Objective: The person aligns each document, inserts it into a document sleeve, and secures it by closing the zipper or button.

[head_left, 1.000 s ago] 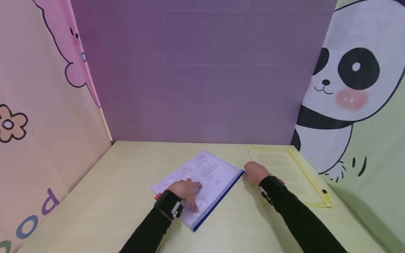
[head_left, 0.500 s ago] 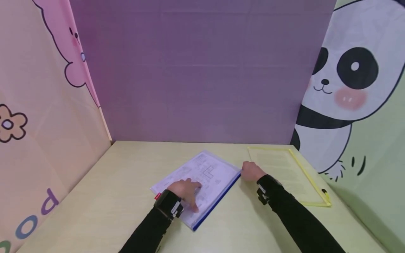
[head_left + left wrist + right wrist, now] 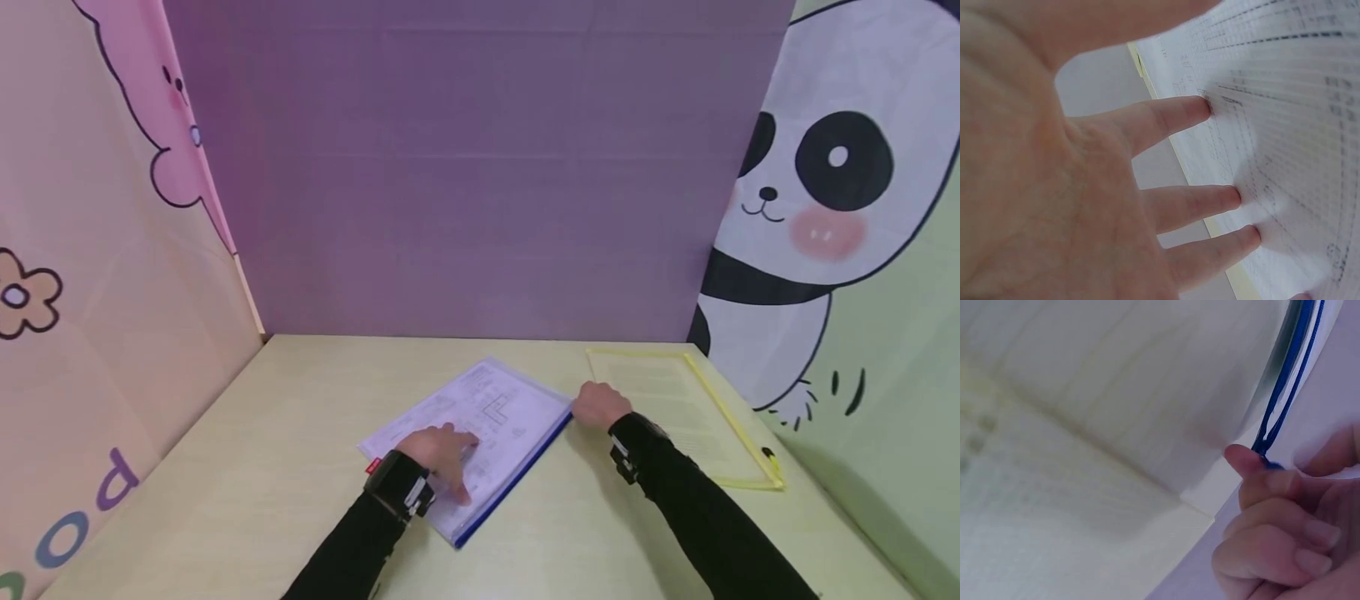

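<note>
A clear zip document pouch (image 3: 502,387) with printed sheets inside lies slanted on the table. Its blue zipper (image 3: 517,479) runs along the near right edge. My left hand (image 3: 438,457) rests on the pouch, fingers spread, and the left wrist view has its fingertips (image 3: 1200,109) touching the printed surface. At the pouch's far right corner is my right hand (image 3: 602,406). In the right wrist view its curled fingers (image 3: 1272,515) pinch the end of the blue zipper (image 3: 1286,362), where two blue strands meet. The small piece between finger and thumb is partly hidden.
To the right lies a second pouch (image 3: 660,408) with a yellow edge and a printed sheet inside. A small black and yellow piece (image 3: 772,462) sits at its near right corner. Walls with cartoon prints and a purple panel (image 3: 480,183) surround the table (image 3: 247,467).
My right hand has shifted slightly left along with the pouch's far right corner, then stayed almost still. My left hand remains where it was on the pouch.
</note>
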Tool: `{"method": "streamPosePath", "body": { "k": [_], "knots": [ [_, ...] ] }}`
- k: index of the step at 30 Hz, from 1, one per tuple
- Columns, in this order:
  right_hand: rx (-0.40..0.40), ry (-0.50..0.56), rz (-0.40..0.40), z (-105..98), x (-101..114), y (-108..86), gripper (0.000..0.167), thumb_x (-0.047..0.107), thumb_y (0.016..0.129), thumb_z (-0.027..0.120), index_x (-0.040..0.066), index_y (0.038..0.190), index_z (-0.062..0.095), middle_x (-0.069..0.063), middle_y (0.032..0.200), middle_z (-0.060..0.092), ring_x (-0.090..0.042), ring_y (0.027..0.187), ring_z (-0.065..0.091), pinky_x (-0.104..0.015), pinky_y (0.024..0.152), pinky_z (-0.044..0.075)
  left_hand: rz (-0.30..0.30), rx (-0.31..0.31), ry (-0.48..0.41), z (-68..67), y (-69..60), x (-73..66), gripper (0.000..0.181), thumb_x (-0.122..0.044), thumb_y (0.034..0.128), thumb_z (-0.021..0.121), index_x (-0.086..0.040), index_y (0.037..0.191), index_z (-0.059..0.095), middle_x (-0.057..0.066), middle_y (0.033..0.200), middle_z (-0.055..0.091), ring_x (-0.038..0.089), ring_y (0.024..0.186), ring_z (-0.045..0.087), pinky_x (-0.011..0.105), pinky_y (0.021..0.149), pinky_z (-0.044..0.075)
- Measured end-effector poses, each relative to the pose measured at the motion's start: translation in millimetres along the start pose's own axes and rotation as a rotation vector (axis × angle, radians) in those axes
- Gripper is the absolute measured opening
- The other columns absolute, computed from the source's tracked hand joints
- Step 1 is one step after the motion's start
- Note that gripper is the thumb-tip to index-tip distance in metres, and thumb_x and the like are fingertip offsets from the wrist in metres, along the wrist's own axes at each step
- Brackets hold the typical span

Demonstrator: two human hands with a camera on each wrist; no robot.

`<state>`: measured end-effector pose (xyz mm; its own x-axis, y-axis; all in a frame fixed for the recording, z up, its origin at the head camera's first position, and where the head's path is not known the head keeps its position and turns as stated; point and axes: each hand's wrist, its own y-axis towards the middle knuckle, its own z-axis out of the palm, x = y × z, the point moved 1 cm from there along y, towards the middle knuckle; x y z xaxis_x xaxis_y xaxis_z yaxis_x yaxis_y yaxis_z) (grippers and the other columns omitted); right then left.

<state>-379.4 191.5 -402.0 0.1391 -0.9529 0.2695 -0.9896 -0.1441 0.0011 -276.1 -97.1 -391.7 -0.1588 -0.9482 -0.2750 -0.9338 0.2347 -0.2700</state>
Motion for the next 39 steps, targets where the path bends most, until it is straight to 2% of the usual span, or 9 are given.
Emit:
{"method": "streamPosePath", "body": {
  "k": [9, 14, 19, 22, 26, 32, 39],
  "knots": [
    [0.015, -0.099, 0.003, -1, 4, -0.1, 0.017, 0.012, 0.096, 0.050, 0.001, 0.091, 0.062, -0.016, 0.091, 0.063, -0.029, 0.073, 0.055, -0.046, 0.066, 0.050, -0.003, -0.004, -0.001, 2.4, 3.8, 1.0, 0.089, -0.036, 0.0656, 0.095, -0.030, 0.146, 0.056, 0.011, 0.136, 0.055, 0.025, 0.107, 0.052, 0.048, 0.090, 0.050],
    [0.009, -0.145, -0.023, 4, 3, 2.0, 0.015, 0.009, 0.095, 0.051, 0.002, 0.088, 0.063, -0.017, 0.091, 0.067, -0.029, 0.074, 0.058, -0.050, 0.067, 0.053, -0.012, -0.006, -0.010, 3.9, 4.2, -0.2, 0.089, -0.036, 0.0656, 0.095, -0.031, 0.145, 0.057, 0.010, 0.132, 0.056, 0.026, 0.103, 0.052, 0.047, 0.087, 0.051],
    [-0.012, -0.220, -0.098, 10, 0, 3.7, 0.014, 0.007, 0.094, 0.054, 0.003, 0.084, 0.063, -0.016, 0.088, 0.068, -0.026, 0.072, 0.059, -0.050, 0.065, 0.055, -0.019, -0.023, -0.011, 4.6, 2.1, -2.0, 0.087, -0.036, 0.0664, 0.095, -0.032, 0.145, 0.057, 0.010, 0.129, 0.056, 0.025, 0.099, 0.052, 0.044, 0.081, 0.052],
    [-0.026, -0.245, -0.134, 11, 3, 2.5, 0.013, 0.006, 0.092, 0.056, 0.004, 0.081, 0.062, -0.016, 0.086, 0.068, -0.027, 0.071, 0.060, -0.051, 0.065, 0.054, -0.026, -0.030, -0.009, 4.8, 0.3, -3.0, 0.086, -0.037, 0.0677, 0.094, -0.033, 0.145, 0.057, 0.010, 0.133, 0.055, 0.026, 0.100, 0.052, 0.046, 0.083, 0.052],
    [-0.025, -0.247, -0.148, 14, 8, -1.0, 0.013, 0.006, 0.091, 0.056, 0.004, 0.080, 0.062, -0.016, 0.088, 0.068, -0.027, 0.072, 0.059, -0.051, 0.066, 0.054, -0.034, -0.030, -0.010, 4.8, -0.6, -3.6, 0.086, -0.039, 0.0685, 0.094, -0.034, 0.146, 0.056, 0.011, 0.138, 0.054, 0.027, 0.105, 0.051, 0.050, 0.087, 0.051],
    [0.000, -0.253, -0.167, 17, 16, -7.9, 0.013, 0.005, 0.092, 0.055, 0.005, 0.079, 0.059, -0.015, 0.088, 0.067, -0.026, 0.072, 0.057, -0.051, 0.066, 0.053, -0.027, -0.033, 0.003, 5.1, 0.4, -4.8, 0.086, -0.040, 0.0683, 0.093, -0.033, 0.145, 0.057, 0.012, 0.137, 0.054, 0.028, 0.103, 0.051, 0.049, 0.085, 0.051],
    [-0.008, -0.269, -0.183, 20, 21, -9.5, 0.014, 0.005, 0.093, 0.055, 0.006, 0.080, 0.059, -0.014, 0.087, 0.067, -0.025, 0.072, 0.056, -0.050, 0.066, 0.053, -0.046, -0.031, -0.008, 5.7, 1.5, -2.6, 0.086, -0.039, 0.0686, 0.093, -0.034, 0.146, 0.056, 0.012, 0.138, 0.054, 0.028, 0.103, 0.052, 0.050, 0.085, 0.052]
  ]
}}
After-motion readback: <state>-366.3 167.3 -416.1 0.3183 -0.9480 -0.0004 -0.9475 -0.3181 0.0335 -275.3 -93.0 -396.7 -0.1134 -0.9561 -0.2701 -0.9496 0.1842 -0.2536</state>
